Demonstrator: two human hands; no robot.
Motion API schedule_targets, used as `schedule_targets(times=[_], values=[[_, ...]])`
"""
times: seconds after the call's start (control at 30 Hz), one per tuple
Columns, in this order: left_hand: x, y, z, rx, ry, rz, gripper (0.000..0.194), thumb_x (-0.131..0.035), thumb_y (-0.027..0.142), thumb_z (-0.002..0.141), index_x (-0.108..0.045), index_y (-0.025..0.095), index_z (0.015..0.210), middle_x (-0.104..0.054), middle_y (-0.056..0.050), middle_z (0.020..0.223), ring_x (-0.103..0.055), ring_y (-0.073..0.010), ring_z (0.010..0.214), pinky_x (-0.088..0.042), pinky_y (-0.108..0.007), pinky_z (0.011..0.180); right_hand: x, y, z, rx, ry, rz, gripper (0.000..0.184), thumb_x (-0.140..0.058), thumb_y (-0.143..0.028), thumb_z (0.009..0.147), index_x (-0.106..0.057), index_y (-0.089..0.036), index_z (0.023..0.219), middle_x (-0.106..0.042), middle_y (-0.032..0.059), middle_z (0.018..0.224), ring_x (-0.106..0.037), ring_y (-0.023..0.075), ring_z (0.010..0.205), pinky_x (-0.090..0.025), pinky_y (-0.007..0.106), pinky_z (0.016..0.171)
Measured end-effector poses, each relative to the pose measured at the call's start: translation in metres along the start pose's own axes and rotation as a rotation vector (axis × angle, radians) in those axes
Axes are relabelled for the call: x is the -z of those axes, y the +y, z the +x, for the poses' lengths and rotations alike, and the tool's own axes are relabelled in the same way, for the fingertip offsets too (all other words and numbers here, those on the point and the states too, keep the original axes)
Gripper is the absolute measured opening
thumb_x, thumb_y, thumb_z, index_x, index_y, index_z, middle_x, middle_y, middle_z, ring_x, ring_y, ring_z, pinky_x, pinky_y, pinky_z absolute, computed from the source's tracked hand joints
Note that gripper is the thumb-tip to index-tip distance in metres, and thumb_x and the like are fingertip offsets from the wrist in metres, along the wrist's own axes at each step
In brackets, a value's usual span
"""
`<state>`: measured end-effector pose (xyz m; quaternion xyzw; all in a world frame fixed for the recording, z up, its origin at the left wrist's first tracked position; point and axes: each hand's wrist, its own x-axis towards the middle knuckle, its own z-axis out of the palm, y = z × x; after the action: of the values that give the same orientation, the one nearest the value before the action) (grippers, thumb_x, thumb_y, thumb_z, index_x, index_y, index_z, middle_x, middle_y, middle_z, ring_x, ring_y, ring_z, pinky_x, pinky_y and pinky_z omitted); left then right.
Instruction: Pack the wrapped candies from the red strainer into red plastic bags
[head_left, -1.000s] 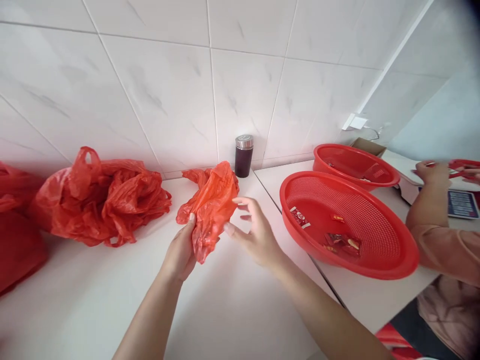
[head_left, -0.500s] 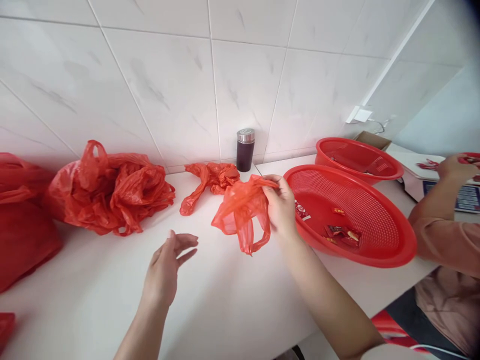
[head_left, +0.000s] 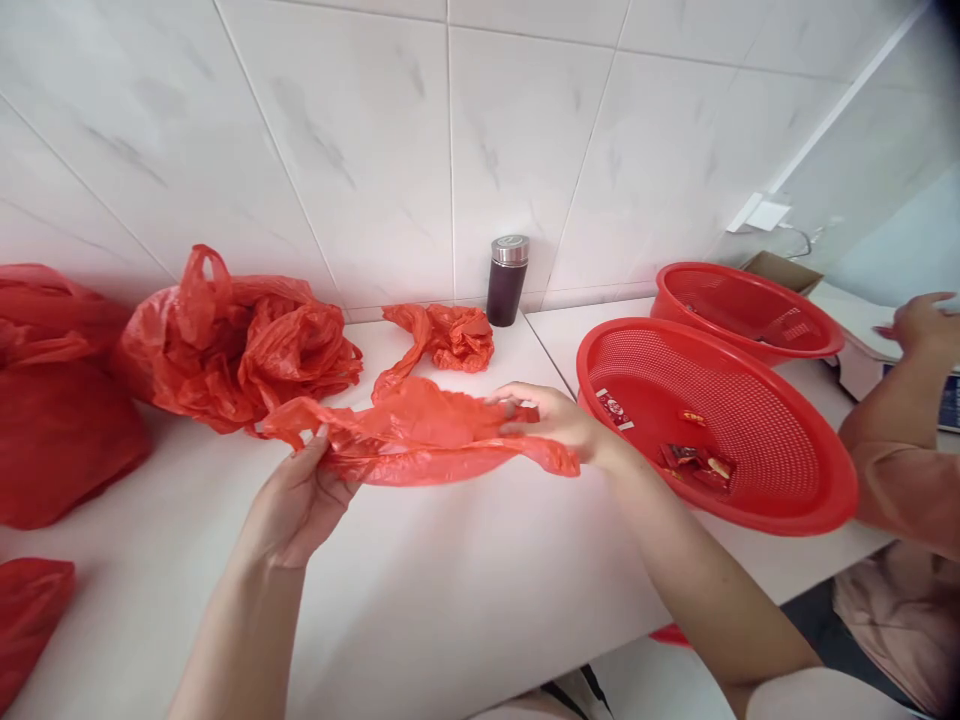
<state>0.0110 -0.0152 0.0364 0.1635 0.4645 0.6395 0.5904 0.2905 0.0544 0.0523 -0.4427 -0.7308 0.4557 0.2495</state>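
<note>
Counts: 1 bag point(head_left: 420, 440) in hand; 2 heaps of bags, big heap point(head_left: 247, 345) upper left and small heap point(head_left: 461, 338) near centre, bags per heap can't be counted; 1 full-looking red bundle point(head_left: 67, 440) at left edge; 1 red item point(head_left: 30, 620) lower left, cut off by frame; 1 dark cup point(head_left: 507, 285), upright by the wall; 2 red baskets, near basket point(head_left: 795, 440) and far basket point(head_left: 750, 285), right side. Near basket has 1 white-and-red packet point(head_left: 615, 410), 1 orange packet point(head_left: 693, 417), plus a cluster point(head_left: 697, 462), count unclear. 1 co-worker's arm point(head_left: 892, 420) at right edge.

Pose: both forearms come up from the bottom edge. Left hand point(head_left: 300, 500) is left of centre, thumb up; right hand point(head_left: 551, 420) is right of centre, fingers pointing left.

Left grip is closed, thumb over the bag's left end, fingers under. Right grip is bent round the bag's right part, red film between fingers; thumb hidden, tightness can't tell.

Bag is stretched sideways between both grips, mid-frame, over the table point(head_left: 435, 600), right tip drooping in front of the right palm.
</note>
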Motion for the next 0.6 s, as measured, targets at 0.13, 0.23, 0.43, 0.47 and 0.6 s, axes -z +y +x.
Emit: schedule_targets(times=[0.13, 0.23, 0.43, 0.47, 0.6], values=[[-0.008, -0.002, -0.005, 0.098, 0.039, -0.116, 0.023, -0.048, 0.018, 0.092, -0.07, 0.022, 0.089, -0.076, 0.001, 0.091, -0.069, -0.0131, 0.082, -0.059, -0.025, 0.073, 0.006, -0.008, -0.012, 0.105, 0.4, -0.205, 0.021, -0.055, -0.022, 0.085, -0.066, -0.025, 0.102, -0.061, 0.0036, 0.106, -0.059, 0.0154, 0.084, -0.049, 0.034, 0.08], [-0.024, -0.013, -0.01, 0.097, -0.033, -0.077, 0.02, -0.05, 0.019, 0.091, -0.07, 0.021, 0.092, -0.075, 0.0, 0.094, -0.069, -0.0153, 0.084, -0.06, -0.027, 0.073, -0.01, -0.05, -0.034, 0.369, 0.637, -0.134, 0.021, -0.05, -0.02, 0.09, -0.063, -0.027, 0.105, -0.063, 0.0019, 0.098, -0.059, 0.0158, 0.087, -0.049, 0.031, 0.079], [-0.035, -0.023, -0.024, 0.169, -0.153, 0.04, 0.01, -0.062, 0.026, 0.083, -0.069, 0.019, 0.083, -0.073, -0.003, 0.079, -0.069, -0.0182, 0.072, -0.058, -0.025, 0.06, -0.06, -0.058, -0.023, 0.321, 0.003, -0.458, 0.025, -0.043, -0.011, 0.088, -0.064, -0.021, 0.097, -0.066, 0.0043, 0.087, -0.061, 0.0177, 0.075, -0.048, 0.03, 0.065], [-0.032, -0.022, -0.027, 0.232, -0.161, 0.056, 0.009, -0.064, 0.026, 0.081, -0.069, 0.019, 0.081, -0.073, -0.003, 0.077, -0.07, -0.0196, 0.072, -0.058, -0.026, 0.06, -0.063, -0.044, -0.013, 0.249, -0.012, -0.569, 0.026, -0.042, -0.009, 0.087, -0.064, -0.018, 0.098, -0.067, 0.0077, 0.093, -0.062, 0.0202, 0.081, -0.048, 0.033, 0.07], [-0.002, -0.01, -0.025, 0.322, -0.151, 0.152, 0.017, -0.069, 0.027, 0.073, -0.069, 0.02, 0.088, -0.073, -0.005, 0.078, -0.07, -0.0214, 0.071, -0.059, -0.029, 0.062, -0.052, 0.006, 0.016, 0.13, -0.21, -0.873, 0.041, -0.067, -0.018, 0.073, -0.065, -0.016, 0.114, -0.06, 0.0165, 0.123, -0.05, 0.0383, 0.118, -0.032, 0.054, 0.1]])
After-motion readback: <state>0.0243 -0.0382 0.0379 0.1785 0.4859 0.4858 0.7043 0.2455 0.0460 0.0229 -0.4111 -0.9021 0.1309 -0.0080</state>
